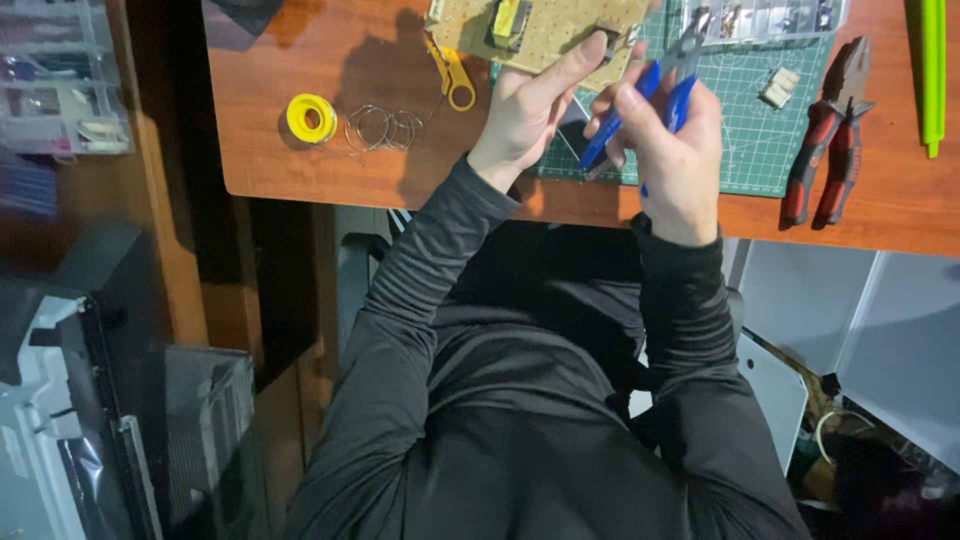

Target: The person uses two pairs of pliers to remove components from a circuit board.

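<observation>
We hold tan perforated circuit board [545, 28] at 12 o'clock, left hand [525, 115] fingers pinching its lower edge; right hand [672, 140] wrapped round blue-handled flush cutters [655, 95], tips at board's corner. Lead-trimming step, we judge; next calls for steady nip. Red-handled pliers [830, 135] at 3 o'clock.

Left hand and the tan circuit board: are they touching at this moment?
Touching. The head view shows the left hand gripping the tan circuit board at its lower edge, a finger lying along it with no gap, while the right hand holds blue-handled cutters.
</observation>
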